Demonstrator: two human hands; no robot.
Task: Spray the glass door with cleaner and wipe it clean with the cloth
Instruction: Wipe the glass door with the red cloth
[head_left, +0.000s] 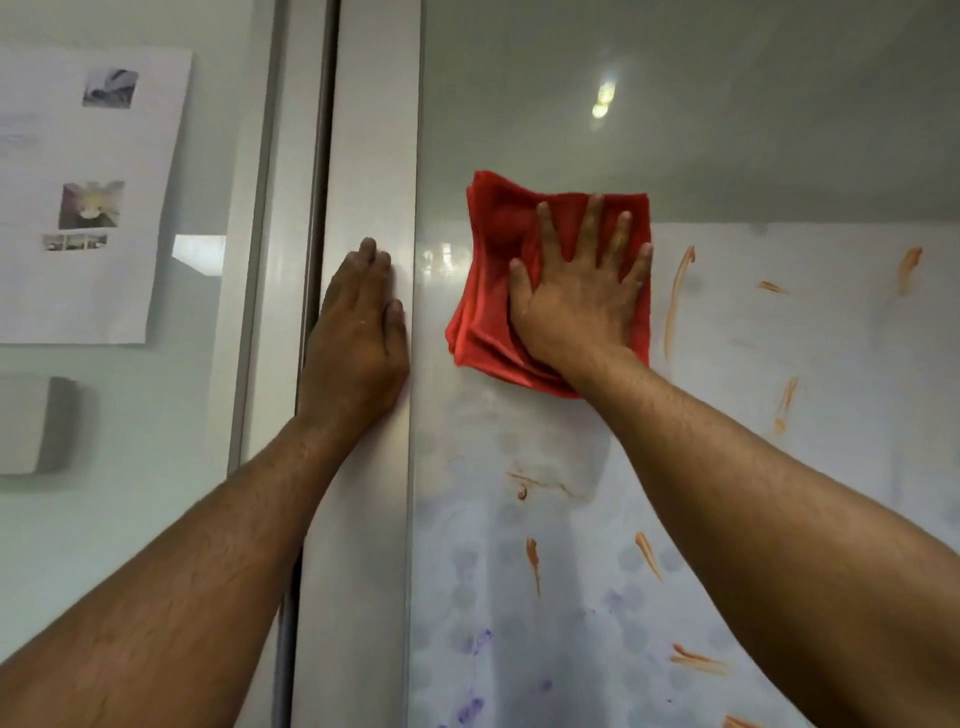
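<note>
The glass door (753, 156) fills the right of the view, with orange smears (675, 296) and purple marks (472, 706) on its pane. A folded red cloth (493, 270) lies flat against the glass near the pane's left edge. My right hand (576, 296) presses on the cloth with fingers spread. Flat on the door's pale metal frame (369, 130), just left of the glass, rests my left hand (358, 332), fingers together and holding nothing. No spray bottle is in view.
A white paper sheet (83, 197) with small pictures is stuck on the panel left of the frame. Below it a grey box (36, 426) is mounted on that panel. A dark gap (317, 208) runs down beside the frame.
</note>
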